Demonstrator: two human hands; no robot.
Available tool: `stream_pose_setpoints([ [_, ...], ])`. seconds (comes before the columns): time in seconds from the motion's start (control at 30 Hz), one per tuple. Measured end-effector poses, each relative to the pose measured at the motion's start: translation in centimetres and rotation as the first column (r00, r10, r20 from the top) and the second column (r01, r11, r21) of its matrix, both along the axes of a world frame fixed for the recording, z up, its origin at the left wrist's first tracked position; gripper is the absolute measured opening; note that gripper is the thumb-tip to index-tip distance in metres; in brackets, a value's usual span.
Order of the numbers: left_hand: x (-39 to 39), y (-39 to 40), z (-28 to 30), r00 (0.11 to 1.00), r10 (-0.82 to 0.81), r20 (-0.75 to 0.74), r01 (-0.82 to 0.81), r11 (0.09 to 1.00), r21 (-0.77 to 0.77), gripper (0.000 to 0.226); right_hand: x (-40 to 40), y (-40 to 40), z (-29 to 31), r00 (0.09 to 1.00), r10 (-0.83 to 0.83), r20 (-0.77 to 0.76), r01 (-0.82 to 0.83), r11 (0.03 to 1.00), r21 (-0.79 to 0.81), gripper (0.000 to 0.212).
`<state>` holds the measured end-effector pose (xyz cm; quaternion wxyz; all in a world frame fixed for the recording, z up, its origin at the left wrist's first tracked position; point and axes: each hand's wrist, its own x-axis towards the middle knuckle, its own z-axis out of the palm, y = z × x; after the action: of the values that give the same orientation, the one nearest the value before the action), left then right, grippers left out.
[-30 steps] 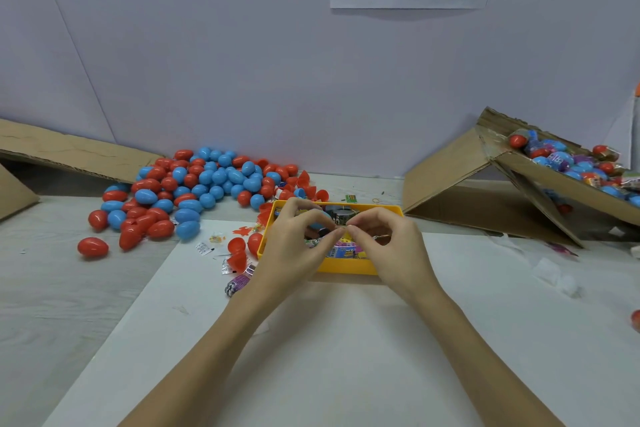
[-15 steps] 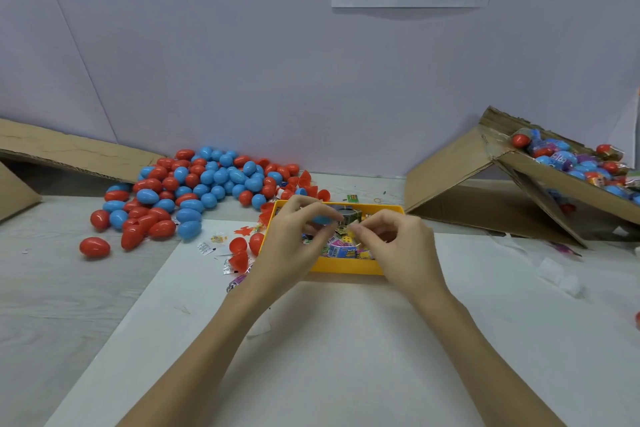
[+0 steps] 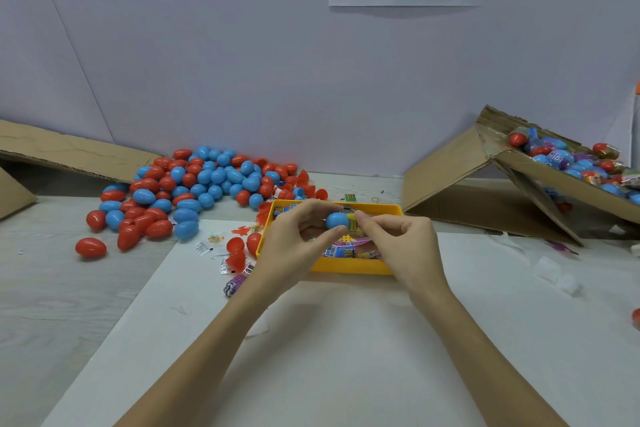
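Observation:
My left hand [image 3: 294,243] holds a blue plastic egg half [image 3: 336,220] between thumb and fingers, just above the yellow tray [image 3: 349,266]. A small yellow-green packet [image 3: 353,222] sticks out of the egg's open end, and my right hand [image 3: 398,243] pinches it with thumb and forefinger. Both hands hover over the tray, which holds several small printed packets [image 3: 343,250]. How far the packet sits inside the egg is hidden by my fingers.
A heap of closed red and blue eggs [image 3: 194,191] lies at the back left. Loose red egg halves [image 3: 239,250] and wrappers lie left of the tray. A tilted cardboard box [image 3: 519,184] at right holds wrapped eggs. Cardboard [image 3: 69,152] leans at far left. White sheet [image 3: 346,357] underfoot.
The hands rose slightly from the tray. The blue egg half, hidden behind the fingers before, now shows between them, with the packet at its open end.

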<state>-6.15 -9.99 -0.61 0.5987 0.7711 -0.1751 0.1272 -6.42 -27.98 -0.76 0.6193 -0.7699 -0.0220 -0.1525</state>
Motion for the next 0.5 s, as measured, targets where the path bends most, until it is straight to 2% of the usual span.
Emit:
stream_pose_setpoints([
  [0.23,0.07,-0.19,-0.3,0.999,-0.019,-0.042,0.017,0.999,-0.048,0.034,-0.04,0.14,0.08,0.997,0.069,-0.03,-0.065,0.991,0.12,0.014],
  [0.5,0.17,0.03,-0.14,0.998,-0.027,-0.061,0.021,0.995,-0.094,0.041,-0.57,0.33,0.72,0.996,0.061,0.07,-0.067,0.994,0.091,0.019],
])
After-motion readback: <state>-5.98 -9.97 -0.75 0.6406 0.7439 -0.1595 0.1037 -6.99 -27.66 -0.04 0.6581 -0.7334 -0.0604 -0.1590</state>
